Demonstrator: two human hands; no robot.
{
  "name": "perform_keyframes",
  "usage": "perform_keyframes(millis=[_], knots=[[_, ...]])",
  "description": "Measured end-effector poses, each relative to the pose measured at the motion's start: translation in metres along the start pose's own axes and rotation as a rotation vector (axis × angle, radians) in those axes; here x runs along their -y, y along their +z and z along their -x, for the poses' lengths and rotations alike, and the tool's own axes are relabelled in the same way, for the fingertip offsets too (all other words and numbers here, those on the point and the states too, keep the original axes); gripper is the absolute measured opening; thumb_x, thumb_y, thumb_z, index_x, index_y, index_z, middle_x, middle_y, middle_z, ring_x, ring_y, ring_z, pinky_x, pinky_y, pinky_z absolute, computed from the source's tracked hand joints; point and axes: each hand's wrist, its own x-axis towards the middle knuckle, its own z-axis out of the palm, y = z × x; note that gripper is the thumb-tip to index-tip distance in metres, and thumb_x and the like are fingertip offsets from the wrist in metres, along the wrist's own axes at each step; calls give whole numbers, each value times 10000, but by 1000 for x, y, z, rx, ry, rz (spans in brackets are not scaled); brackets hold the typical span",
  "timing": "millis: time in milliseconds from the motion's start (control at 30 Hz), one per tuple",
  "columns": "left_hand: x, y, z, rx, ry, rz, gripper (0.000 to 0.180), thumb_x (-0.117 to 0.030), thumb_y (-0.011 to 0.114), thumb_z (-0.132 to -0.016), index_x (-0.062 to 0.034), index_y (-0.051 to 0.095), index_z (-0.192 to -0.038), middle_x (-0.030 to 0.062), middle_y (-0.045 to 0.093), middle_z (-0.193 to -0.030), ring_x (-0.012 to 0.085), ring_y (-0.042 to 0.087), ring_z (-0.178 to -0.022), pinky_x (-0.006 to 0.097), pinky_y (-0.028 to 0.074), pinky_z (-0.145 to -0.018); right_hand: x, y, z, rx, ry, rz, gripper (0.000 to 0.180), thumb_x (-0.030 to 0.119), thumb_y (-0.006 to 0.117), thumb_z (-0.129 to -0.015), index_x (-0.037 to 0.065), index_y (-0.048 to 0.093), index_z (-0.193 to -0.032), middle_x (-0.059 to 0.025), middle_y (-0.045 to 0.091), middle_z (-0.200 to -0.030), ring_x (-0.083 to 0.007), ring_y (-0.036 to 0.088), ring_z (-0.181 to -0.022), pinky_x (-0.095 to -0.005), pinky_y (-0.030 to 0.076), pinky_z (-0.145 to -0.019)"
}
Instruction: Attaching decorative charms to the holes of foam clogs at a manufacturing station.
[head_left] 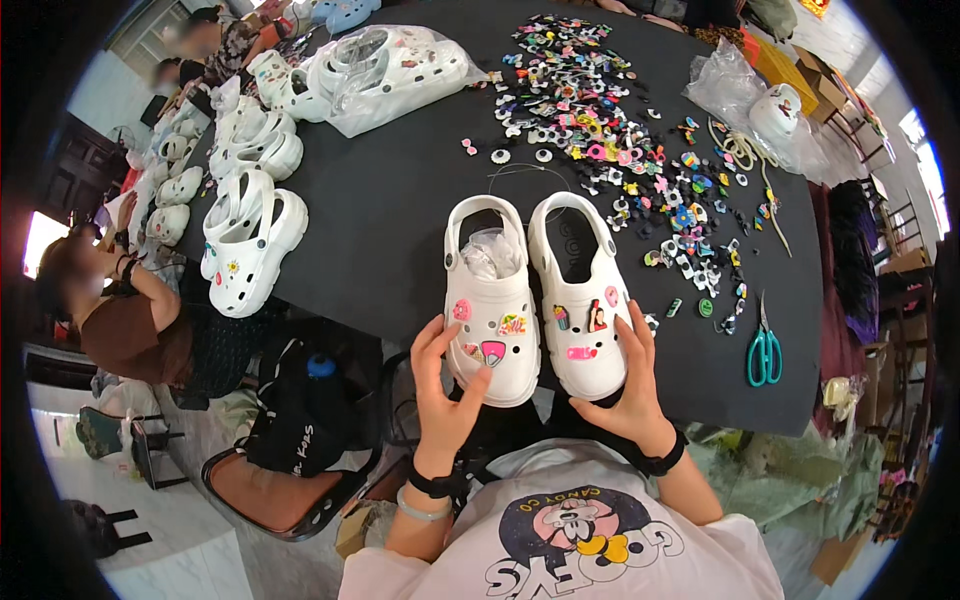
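Head view — left hand (448,398) holds white left clog (488,297), right hand (632,395) white right clog (578,294), fingers (640,338) spread wide; charms (492,352) on both — some holes (516,350) bare.

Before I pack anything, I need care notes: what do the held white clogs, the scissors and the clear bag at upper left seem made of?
White clogs: matte, probably moulded foam or rubber, being smooth, thick-walled and holed.
Scissors: teal handles, likely smooth plastic; slim grey blades, likely metal.
Clear bag: seemingly thin, glossy plastic film, creased and see-through.
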Motion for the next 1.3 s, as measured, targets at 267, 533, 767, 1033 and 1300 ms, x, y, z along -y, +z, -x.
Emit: perform_keyframes(millis=[267, 533, 767, 1033, 1300], knots=[[-11, -16, -14, 71, 74, -86, 358, -37, 746, -792, -52, 718, -1148, 158, 553, -1308, 291, 580, -1125, 370, 492, -916, -7, 0, 2, 11, -9, -61, 1043, 291, 904, -601, 36, 361, -1454, -270, 222, -1564, -435, 198, -1467, -541, 229, -1162], [-13, -13, -12, 29, 76, -116, 314, -28, 778, -750, -40, 720, -1058, 149, 588, -1252, 302, 599, -1094, 374, 501, -918, -8, 1, 2, -18, -29, -47, 1039, 295, 909, -587, 62, 380, -1451, -267, 244, -1560, -439, 226, -1458, -546, 237, -1158], [-24, -17, -17, 92, 19, -138, 257, -6, 759, -740, -43, 649, -970, 147, 551, -1241, 304, 550, -1151, 394, 440, -980, -9, 1, 2, -27, -33, -54, 1038, 307, 908, -590, 65, 384, -1453, -266, 253, -1557, -442, 236, -1453, -549, 237, -1157], [-24, -20, -21, 132, 22, -176, 246, -18, 780, -727, -50, 631, -920, 140, 548, -1179, 318, 561, -1076, 387, 465, -904, -10, 2, 2, -39, -36, -76, 1038, 306, 910, -588, 60, 391, -1452, -265, 257, -1555, -445, 241, -1450, -548, 240, -1155], [-21, -9, -12, 13, 84, -190, 244, 36, 770, -705, -27, 614, -882, 129, 604, -1079, 296, 579, -1044, 376, 447, -932, -11, 2, 3, -47, -47, -77, 1039, 317, 914, -584, 55, 401, -1449, -265, 263, -1550, -443, 241, -1449, -542, 248, -1154]])
